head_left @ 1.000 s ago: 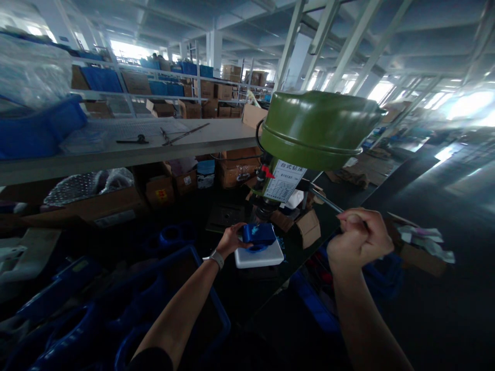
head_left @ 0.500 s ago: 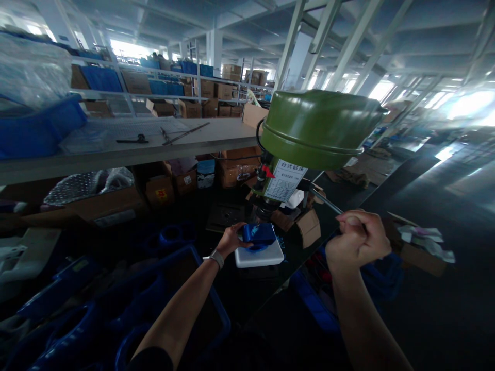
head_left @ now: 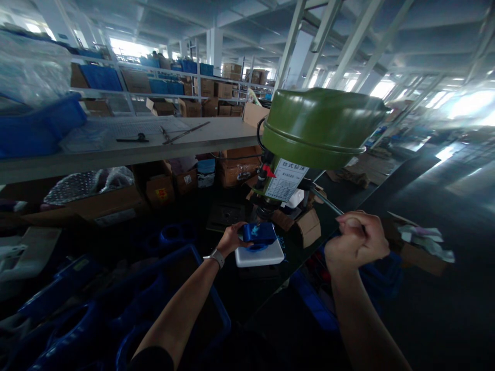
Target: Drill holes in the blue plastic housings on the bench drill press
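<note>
A green bench drill press [head_left: 325, 129] stands in front of me, with a labelled plate on its front. My right hand [head_left: 358, 239] is wrapped round the end of its feed lever [head_left: 328, 200]. Below the chuck [head_left: 266, 207], a glossy blue part [head_left: 261, 233] rests on a white block [head_left: 261, 256]. My left hand [head_left: 232, 239] grips the left side of that blue part, thumb in front and fingers behind. Whether the drill bit touches the part cannot be made out.
Several blue castings [head_left: 65, 330] fill the lower left beside a blue crate [head_left: 220, 304]. Another blue crate [head_left: 315, 299] sits below my right hand. A shelf [head_left: 220, 131] with calipers [head_left: 166, 136] runs behind. Torn cardboard [head_left: 309, 228] lies beside the drill press.
Almost nothing differs. My right hand and the lever stay nearly in place, and my left hand keeps its hold on the blue part.
</note>
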`<state>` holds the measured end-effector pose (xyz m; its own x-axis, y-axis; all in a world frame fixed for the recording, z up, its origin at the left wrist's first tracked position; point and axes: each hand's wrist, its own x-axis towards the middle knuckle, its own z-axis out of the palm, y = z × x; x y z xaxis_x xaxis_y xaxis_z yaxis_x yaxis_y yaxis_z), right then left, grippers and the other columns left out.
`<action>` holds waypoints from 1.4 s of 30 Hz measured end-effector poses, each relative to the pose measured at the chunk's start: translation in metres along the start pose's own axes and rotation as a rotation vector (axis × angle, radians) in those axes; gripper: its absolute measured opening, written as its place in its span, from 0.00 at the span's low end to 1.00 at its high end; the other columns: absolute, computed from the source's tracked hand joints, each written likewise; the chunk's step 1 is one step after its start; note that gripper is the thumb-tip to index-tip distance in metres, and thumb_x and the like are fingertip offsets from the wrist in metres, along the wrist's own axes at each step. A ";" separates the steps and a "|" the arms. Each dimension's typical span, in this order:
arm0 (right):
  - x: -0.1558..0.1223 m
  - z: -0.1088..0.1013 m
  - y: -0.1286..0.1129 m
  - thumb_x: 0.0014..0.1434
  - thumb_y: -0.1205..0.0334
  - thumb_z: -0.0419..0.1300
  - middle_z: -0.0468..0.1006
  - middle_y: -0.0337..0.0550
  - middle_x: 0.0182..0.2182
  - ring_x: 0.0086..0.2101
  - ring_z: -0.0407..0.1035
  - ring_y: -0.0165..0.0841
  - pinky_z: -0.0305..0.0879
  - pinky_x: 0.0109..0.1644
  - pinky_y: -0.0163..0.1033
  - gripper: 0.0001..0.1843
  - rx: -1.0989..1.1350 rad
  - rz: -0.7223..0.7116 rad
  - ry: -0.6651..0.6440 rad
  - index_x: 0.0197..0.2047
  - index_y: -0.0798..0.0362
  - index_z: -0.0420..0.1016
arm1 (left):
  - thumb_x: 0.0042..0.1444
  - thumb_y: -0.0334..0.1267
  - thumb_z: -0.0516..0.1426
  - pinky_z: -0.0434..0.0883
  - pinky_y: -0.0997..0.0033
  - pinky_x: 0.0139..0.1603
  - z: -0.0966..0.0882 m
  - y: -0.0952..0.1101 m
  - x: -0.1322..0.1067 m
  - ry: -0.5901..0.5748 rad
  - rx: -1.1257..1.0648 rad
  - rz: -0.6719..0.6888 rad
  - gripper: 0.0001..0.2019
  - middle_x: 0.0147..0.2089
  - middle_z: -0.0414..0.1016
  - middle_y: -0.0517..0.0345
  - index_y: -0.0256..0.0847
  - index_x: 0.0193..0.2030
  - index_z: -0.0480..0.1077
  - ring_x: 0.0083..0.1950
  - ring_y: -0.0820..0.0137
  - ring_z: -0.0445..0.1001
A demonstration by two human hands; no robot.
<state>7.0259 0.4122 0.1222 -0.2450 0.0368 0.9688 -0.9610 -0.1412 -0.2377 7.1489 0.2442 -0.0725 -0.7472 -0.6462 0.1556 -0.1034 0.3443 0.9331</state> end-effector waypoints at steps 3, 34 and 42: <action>-0.001 0.000 0.001 0.54 0.70 0.51 0.64 0.35 0.19 0.19 0.57 0.24 0.51 0.23 0.32 0.09 0.008 0.000 0.004 0.24 0.56 0.67 | 0.32 0.32 0.70 0.70 0.68 0.51 0.000 0.001 0.000 0.000 0.001 0.002 0.33 0.46 0.76 0.52 0.34 0.50 0.69 0.47 0.65 0.74; -0.011 0.001 0.006 0.55 0.64 0.52 0.62 0.37 0.17 0.19 0.59 0.28 0.51 0.23 0.34 0.11 -0.022 0.013 0.030 0.23 0.55 0.66 | 0.32 0.33 0.70 0.70 0.66 0.50 -0.001 0.003 0.000 -0.014 0.001 -0.003 0.33 0.45 0.76 0.53 0.34 0.50 0.69 0.46 0.64 0.74; -0.012 0.005 0.006 0.55 0.68 0.52 0.63 0.36 0.17 0.19 0.58 0.27 0.49 0.23 0.34 0.09 0.029 -0.054 0.072 0.24 0.55 0.67 | 0.32 0.31 0.69 0.70 0.70 0.50 -0.002 0.003 0.000 -0.014 -0.014 -0.008 0.32 0.44 0.76 0.55 0.35 0.49 0.70 0.46 0.66 0.74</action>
<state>7.0239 0.4060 0.1097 -0.2025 0.1156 0.9724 -0.9692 -0.1659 -0.1821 7.1499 0.2438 -0.0695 -0.7556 -0.6391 0.1438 -0.1003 0.3298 0.9387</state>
